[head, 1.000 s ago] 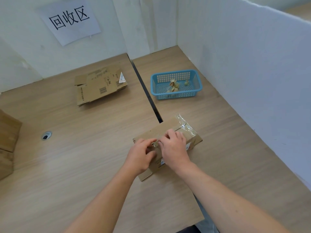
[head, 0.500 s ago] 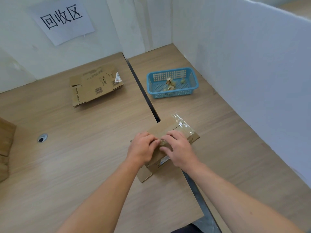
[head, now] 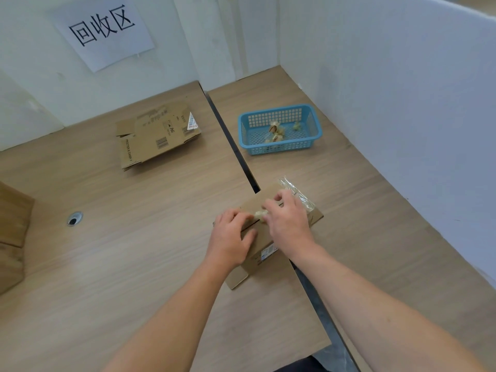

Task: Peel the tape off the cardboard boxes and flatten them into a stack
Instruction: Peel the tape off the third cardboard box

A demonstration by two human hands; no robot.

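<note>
Wood worktop (head: 134, 264). Flattened cardboard (head: 158, 138) sits well ahead and left of my hands, blue basket (head: 279, 150) ahead of the right one. The box (head: 239, 275) is right under both: left hand (head: 230, 237) grips it, right hand (head: 287, 224) pinches the balled-up tape (head: 259, 214) on top.

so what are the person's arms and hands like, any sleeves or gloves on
No gloves on the left hand or right hand, and no rings, watch or wristband show. The left forearm and right forearm are bare to the frame edge, no sleeve in view.
</note>
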